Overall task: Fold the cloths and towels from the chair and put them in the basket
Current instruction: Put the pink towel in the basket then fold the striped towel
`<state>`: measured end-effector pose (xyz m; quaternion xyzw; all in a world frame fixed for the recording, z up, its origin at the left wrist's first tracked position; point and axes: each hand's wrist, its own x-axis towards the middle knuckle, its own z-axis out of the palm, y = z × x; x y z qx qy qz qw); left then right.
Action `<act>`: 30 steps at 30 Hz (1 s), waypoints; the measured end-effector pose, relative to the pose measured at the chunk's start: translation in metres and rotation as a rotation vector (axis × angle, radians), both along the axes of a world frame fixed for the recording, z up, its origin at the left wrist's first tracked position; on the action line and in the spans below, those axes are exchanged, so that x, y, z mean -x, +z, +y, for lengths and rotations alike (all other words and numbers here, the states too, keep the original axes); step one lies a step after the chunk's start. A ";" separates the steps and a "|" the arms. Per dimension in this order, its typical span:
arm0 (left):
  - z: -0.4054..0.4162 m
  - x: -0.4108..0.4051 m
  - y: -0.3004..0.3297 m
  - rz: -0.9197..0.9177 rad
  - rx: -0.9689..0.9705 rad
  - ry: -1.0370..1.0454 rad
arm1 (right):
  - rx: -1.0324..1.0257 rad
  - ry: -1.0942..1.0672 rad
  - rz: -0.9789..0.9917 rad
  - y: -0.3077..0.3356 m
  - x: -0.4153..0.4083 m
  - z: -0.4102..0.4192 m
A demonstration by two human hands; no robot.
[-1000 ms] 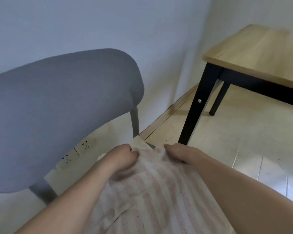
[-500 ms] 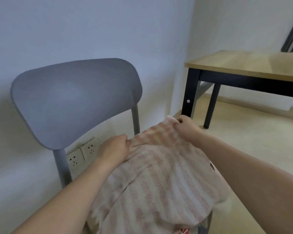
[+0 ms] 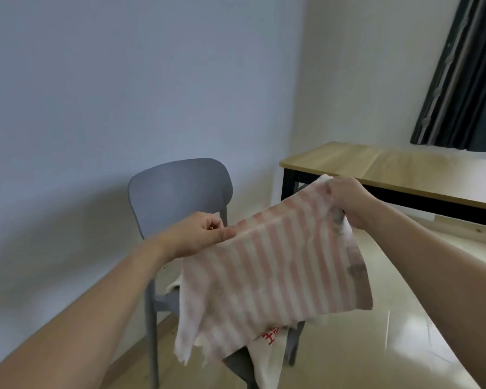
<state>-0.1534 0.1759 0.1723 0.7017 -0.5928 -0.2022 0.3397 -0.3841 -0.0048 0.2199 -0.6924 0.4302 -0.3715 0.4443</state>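
A pink-and-white striped towel (image 3: 275, 276) hangs spread in the air in front of the grey chair (image 3: 180, 189). My left hand (image 3: 199, 234) pinches its upper left corner and my right hand (image 3: 345, 197) grips its upper right corner, higher up. Behind the towel, a white cloth with red print (image 3: 267, 357) lies on the chair seat and droops over its front edge. No basket is in view.
A wooden table with black legs (image 3: 399, 169) stands to the right against the wall. A dark curtain (image 3: 466, 74) hangs above it. Pale shiny floor (image 3: 376, 346) lies right of the chair; a plain wall is behind it.
Both hands have lifted the striped towel off the chair and drawn apart, spreading it out. The view has pulled back and up, so the whole chair shows.
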 end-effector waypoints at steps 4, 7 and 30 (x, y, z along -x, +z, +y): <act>0.035 0.012 0.021 0.292 -0.081 -0.130 | -0.029 -0.172 -0.047 0.022 0.026 0.023; 0.048 0.027 0.025 0.592 0.011 -0.160 | -0.093 -0.221 -0.153 0.027 0.039 0.038; -0.014 0.118 -0.046 0.030 0.531 0.090 | 0.080 0.173 -0.174 -0.145 0.040 0.077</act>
